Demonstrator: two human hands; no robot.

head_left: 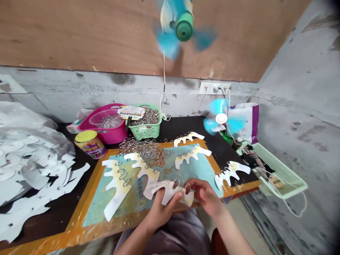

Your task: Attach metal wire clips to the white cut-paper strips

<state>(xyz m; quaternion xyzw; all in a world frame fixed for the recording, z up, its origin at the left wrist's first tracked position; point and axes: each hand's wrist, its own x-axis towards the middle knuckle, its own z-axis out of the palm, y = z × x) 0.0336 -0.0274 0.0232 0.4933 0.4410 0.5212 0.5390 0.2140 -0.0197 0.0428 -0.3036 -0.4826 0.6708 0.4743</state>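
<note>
My left hand (165,209) is closed around a white scalloped cut-out strip (168,193) with yellowish patches, above the mat's front edge. Metal rings stand up from that strip. At its right end, my right hand (207,196) has its fingers curled at a metal ring (188,188); the exact pinch is partly hidden. A similar strip with rings (118,186) lies to the left on the blue mat (98,205), and another strip (140,166) sits nearer the middle. Behind them spreads a heap of loose metal rings (148,150). Several more ringed strips (192,156) rest at the right.
At the back stand a pink basket (114,136) and a green basket (146,131) of rings, beside a yellow-lidded jar (90,144). White cut-outs (39,166) pile up at left. Two fans (221,118) spin. A pale green tray (289,187) juts out at right.
</note>
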